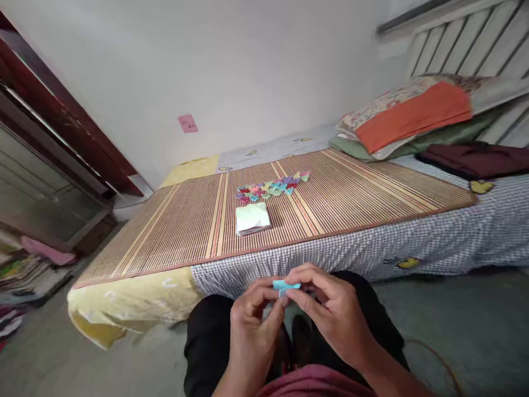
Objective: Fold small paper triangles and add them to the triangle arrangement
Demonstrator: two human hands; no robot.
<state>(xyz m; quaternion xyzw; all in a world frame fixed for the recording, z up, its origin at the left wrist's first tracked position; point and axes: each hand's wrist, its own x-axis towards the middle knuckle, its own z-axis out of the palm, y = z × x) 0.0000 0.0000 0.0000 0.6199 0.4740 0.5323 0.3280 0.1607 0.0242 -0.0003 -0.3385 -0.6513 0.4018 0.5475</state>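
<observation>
Above my lap I hold a small folded piece of light blue paper (285, 285) between both hands. My left hand (257, 320) pinches its left side with thumb and fingers, and my right hand (326, 309) grips the right side the same way. The fingertips cover part of the paper, so its full shape is hidden. Beyond my hands, on the bamboo mat (182, 220), lies a stack of pale green paper squares (253, 217). Just behind that stack sits a row of small folded paper pieces (273, 188) in many colours.
The mat covers a bed with a checked sheet (330, 253) and a yellow cloth (136, 303). Pillows with an orange cloth (417, 116) and a dark folded garment (475, 160) lie at the right. A pink note (187, 123) is on the wall.
</observation>
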